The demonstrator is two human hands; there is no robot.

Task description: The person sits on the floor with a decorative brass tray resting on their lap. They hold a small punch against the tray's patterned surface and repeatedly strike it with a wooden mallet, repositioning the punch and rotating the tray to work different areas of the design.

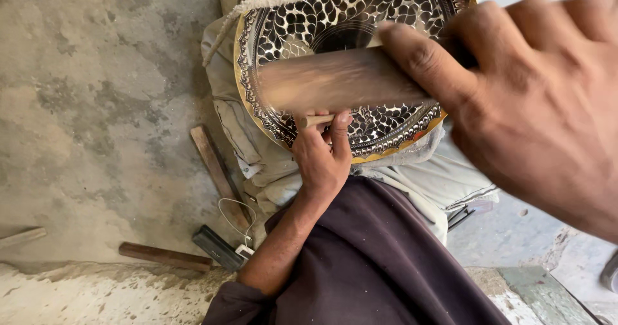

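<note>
Two hands (322, 157) work amid wooden sticks (166, 256) beside plate (412, 3).

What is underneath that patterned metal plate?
The plate rests on pale cloth sacking bunched over the person's lap, with a rope across its top. What lies under the plate's middle is covered by the plate and the blurred wooden mallet.

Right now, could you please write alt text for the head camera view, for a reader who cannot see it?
A left hand pinches a thin wooden stick against an ornate round metal plate, while the right hand grips a blurred wooden block above it. The plate rests on pale cloth; wood strips lie on the concrete floor.
</note>
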